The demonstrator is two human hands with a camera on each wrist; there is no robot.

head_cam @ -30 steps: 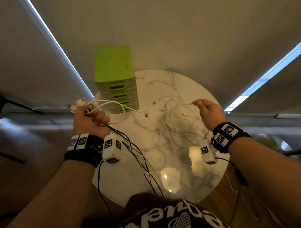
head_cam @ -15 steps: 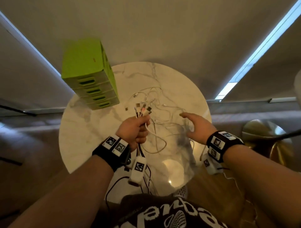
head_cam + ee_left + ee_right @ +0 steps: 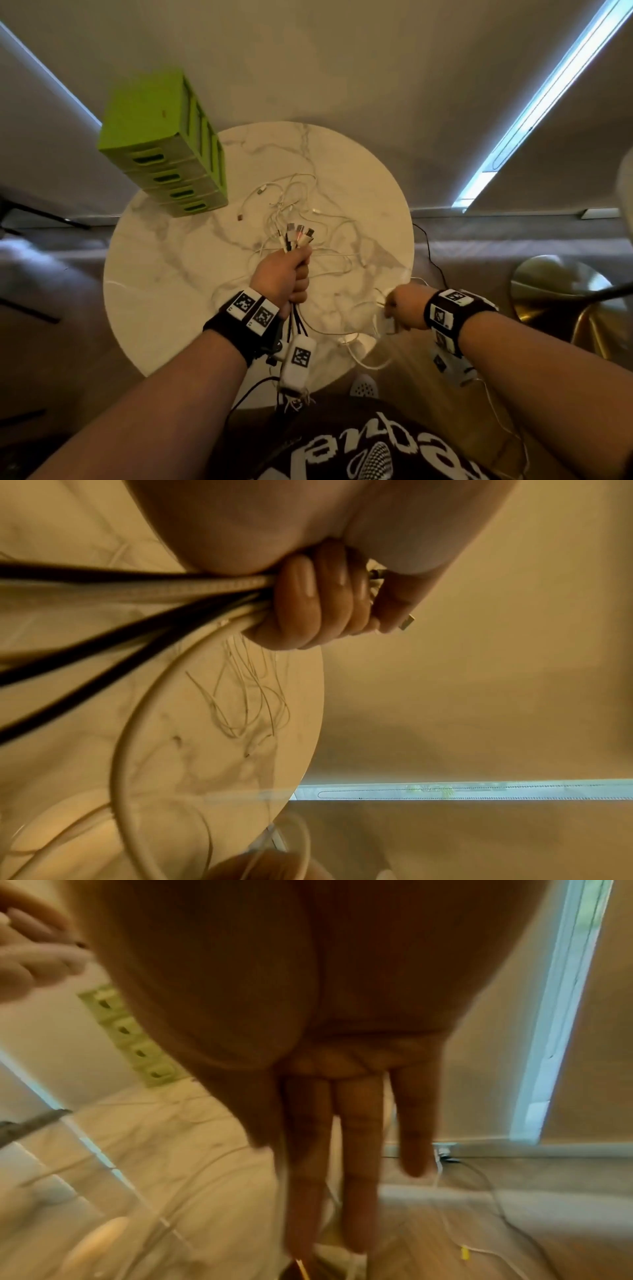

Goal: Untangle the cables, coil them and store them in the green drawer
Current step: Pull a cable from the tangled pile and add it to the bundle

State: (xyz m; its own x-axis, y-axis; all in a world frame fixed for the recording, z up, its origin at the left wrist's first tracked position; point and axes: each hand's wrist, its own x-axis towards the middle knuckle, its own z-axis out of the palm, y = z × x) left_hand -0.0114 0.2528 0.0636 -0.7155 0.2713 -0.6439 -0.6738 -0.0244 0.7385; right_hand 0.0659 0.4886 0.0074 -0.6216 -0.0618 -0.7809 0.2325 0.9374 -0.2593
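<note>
My left hand [image 3: 297, 274] grips a bundle of black and white cables [image 3: 143, 588] in a fist over the middle of the round marble table [image 3: 164, 274]. Their plug ends [image 3: 298, 236] stick up out of the fist, and the rest of the bundle hangs toward my body. A loose tangle of thin white cables [image 3: 301, 205] lies on the marble beyond. My right hand [image 3: 397, 308] hangs at the table's near right edge, its fingers [image 3: 359, 1150] straight and pointing down among white cable loops [image 3: 359, 356]. The green drawer unit [image 3: 161, 147] stands at the back left with its drawers closed.
A gold round stand [image 3: 561, 294] sits on the floor to the right. A black cord [image 3: 430, 250] and a white cord with a yellow tip [image 3: 466, 1252] run across the wooden floor. Bright window strips show beside the blinds [image 3: 534, 102].
My left hand has carried the cable bundle from the far left to the table's middle. My right hand has drawn back from the tangle to the near right edge.
</note>
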